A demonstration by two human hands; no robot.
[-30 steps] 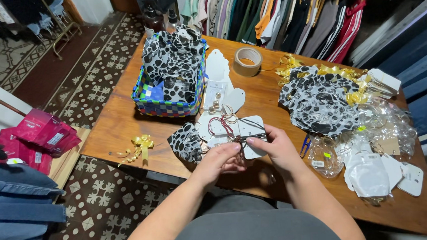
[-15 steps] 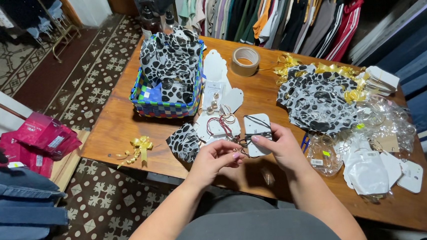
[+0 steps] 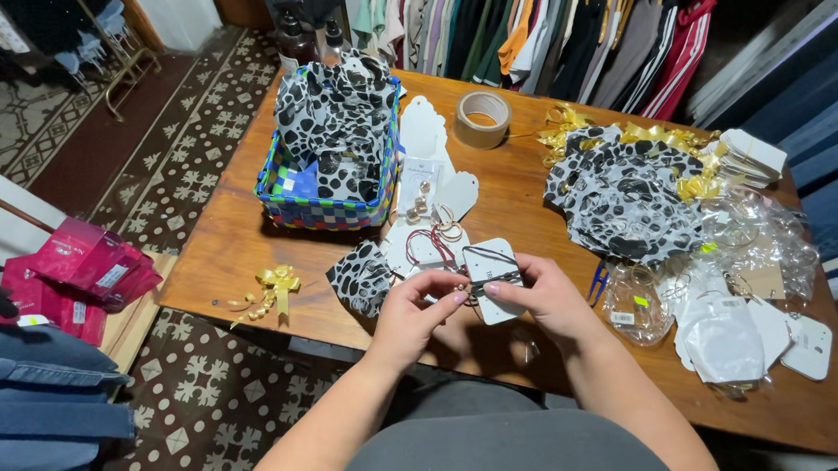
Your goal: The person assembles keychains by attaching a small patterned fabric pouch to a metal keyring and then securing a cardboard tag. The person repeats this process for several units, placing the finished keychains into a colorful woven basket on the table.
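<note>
A white jewellery card (image 3: 494, 277) is pinched between the left hand (image 3: 415, 314) and right hand (image 3: 542, 301), fingers curled closed on its edges. A spotted pouch (image 3: 361, 277) lies just left; woven basket (image 3: 289, 207) beyond.

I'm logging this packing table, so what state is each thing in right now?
White card: held up off the table between both hands.
Left hand: pinching at the card's left edge.
Right hand: gripping the card.
Woven basket: full of spotted pouches.
Tape roll: lying flat.
Gold bow: lying loose on the table.
</note>
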